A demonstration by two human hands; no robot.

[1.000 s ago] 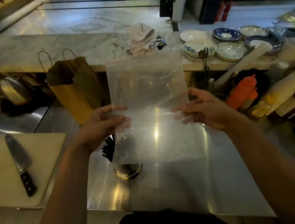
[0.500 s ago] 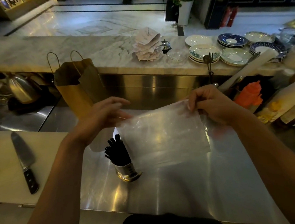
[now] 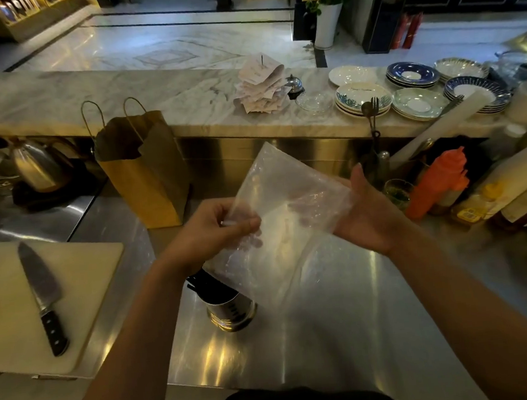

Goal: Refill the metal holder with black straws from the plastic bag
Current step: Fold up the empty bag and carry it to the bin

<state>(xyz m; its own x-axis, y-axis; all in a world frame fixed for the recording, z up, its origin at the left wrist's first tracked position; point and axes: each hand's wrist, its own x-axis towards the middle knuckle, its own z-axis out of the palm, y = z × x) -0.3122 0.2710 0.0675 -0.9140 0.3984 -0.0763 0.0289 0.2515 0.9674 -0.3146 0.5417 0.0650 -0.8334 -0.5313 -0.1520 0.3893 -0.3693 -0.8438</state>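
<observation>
An empty clear plastic bag (image 3: 283, 211) hangs in the air between my hands, tilted with one corner pointing up. My left hand (image 3: 209, 232) pinches its left edge with fingers closed. My right hand (image 3: 365, 214) presses against its right side, fingers behind the film. Below the bag, the shiny metal holder (image 3: 233, 311) stands upright on the steel counter, with black straws (image 3: 207, 286) sticking out of its top. The bag's lower edge covers part of the straws.
A white cutting board (image 3: 82, 277) with a black-handled knife (image 3: 42, 296) lies at the left. A brown paper bag (image 3: 141, 171) stands behind the holder. An orange squeeze bottle (image 3: 437, 183), sauce bottles and stacked plates (image 3: 363, 99) crowd the right side.
The bag went from held flat and upright, to lowered, to folded diagonally between my hands. My hands have come closer together above the holder.
</observation>
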